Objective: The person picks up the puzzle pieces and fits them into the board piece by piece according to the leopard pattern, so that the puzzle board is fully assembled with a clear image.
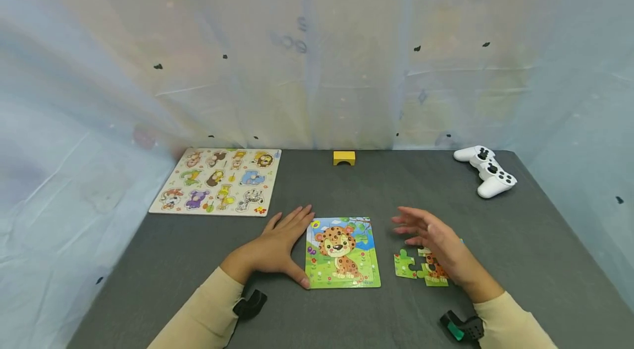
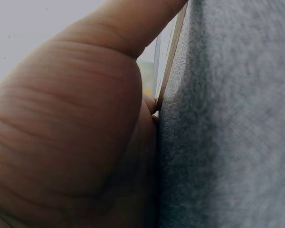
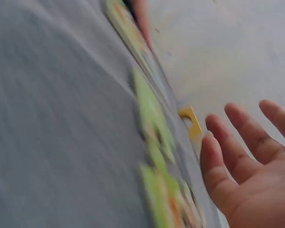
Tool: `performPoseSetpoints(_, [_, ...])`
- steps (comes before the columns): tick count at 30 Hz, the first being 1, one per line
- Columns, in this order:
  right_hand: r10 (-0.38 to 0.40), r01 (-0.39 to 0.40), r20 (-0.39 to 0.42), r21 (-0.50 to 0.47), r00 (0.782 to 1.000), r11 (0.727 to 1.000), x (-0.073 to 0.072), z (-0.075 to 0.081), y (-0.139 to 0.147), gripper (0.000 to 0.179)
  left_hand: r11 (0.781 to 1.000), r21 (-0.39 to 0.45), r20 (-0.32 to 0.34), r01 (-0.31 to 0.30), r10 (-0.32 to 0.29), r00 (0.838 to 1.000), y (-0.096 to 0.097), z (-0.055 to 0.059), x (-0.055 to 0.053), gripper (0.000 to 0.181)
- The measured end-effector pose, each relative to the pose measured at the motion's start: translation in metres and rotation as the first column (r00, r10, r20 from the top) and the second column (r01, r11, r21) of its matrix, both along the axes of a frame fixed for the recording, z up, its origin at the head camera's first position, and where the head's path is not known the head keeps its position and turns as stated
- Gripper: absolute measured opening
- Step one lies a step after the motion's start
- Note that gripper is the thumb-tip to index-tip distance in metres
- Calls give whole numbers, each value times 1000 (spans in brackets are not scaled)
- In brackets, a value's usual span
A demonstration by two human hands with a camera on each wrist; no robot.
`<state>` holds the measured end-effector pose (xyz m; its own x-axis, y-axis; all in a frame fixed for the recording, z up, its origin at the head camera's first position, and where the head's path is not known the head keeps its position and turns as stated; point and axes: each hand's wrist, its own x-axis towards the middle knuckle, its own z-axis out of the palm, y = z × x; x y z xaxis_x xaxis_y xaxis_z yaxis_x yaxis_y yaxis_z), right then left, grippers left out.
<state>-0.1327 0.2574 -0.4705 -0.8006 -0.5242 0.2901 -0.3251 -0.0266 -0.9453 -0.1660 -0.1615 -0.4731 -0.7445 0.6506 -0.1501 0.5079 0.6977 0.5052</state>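
We logged the leopard board (image 1: pixel 342 261) lying flat, about midway between the left and right edges of the grey table (image 1: pixel 396 189). The left hand (image 1: pixel 274 249) was spread palm-down beside it, thumb and fingertips at the board's left edge. Jigsaw pieces (image 1: pixel 405 265) lay just right of the board, partly hidden from us by the right hand (image 1: pixel 438 239), which hovered over them with fingers loosely extended. Farther out, we noted an animal board (image 1: pixel 269 186) towards the table's back left corner, a yellow block (image 1: pixel 344 156) at the back edge, and a white controller (image 1: pixel 490 170) by the back right corner.
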Motion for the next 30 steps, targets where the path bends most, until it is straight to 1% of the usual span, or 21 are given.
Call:
performPoseSetpoints(3, [50, -48, 23, -69, 998, 996, -4, 0, 20, 63, 1000, 0, -1, -2, 2, 1000, 0, 0, 0, 152])
performPoseSetpoints(5, [49, -47, 22, -94, 999, 994, -6, 0, 32, 65, 1000, -2, 0, -2, 2, 1000, 0, 1, 0, 152])
performPoseSetpoints(7, [27, -26, 9, -93, 1000, 995, -8, -1, 41, 65, 1000, -1, -1, 0, 0, 1000, 0, 0, 0, 152])
performPoseSetpoints(12, [-31, 32, 16, -80, 999, 996, -10, -2, 59, 62, 1000, -9, 3, 2, -2, 1000, 0, 0, 0, 152])
performPoseSetpoints(15, [-64, 66, 28, -65, 998, 996, -9, -3, 62, 60, 1000, -11, 9, -2, 2, 1000, 0, 0, 0, 152])
performPoseSetpoints(18, [-94, 95, 20, -28, 995, 995, -9, -3, 58, 57, 1000, -12, 9, -4, 4, 1000, 0, 0, 1, 153])
performPoseSetpoints(22, [-87, 88, -33, 55, 996, 995, -7, -5, 44, 54, 1000, -21, 4, -3, 3, 1000, 0, -1, 0, 153])
performPoseSetpoints(25, [-62, 71, -60, 161, 996, 984, -4, -6, 34, 58, 1000, -22, 4, -5, 5, 1000, 0, -1, 0, 153])
performPoseSetpoints(27, [-54, 69, -64, 251, 996, 966, -1, -6, 29, 63, 1000, -19, 5, -6, 6, 1000, 1, -1, 0, 153])
performPoseSetpoints(29, [-61, 81, -67, 366, 996, 927, 3, -7, 24, 65, 1000, -18, 6, -6, 6, 1000, 1, -1, 0, 153])
performPoseSetpoints(30, [-60, 88, -80, 420, 995, 903, 4, -8, 21, 65, 1000, -16, 6, -6, 6, 1000, 1, -1, 0, 153])
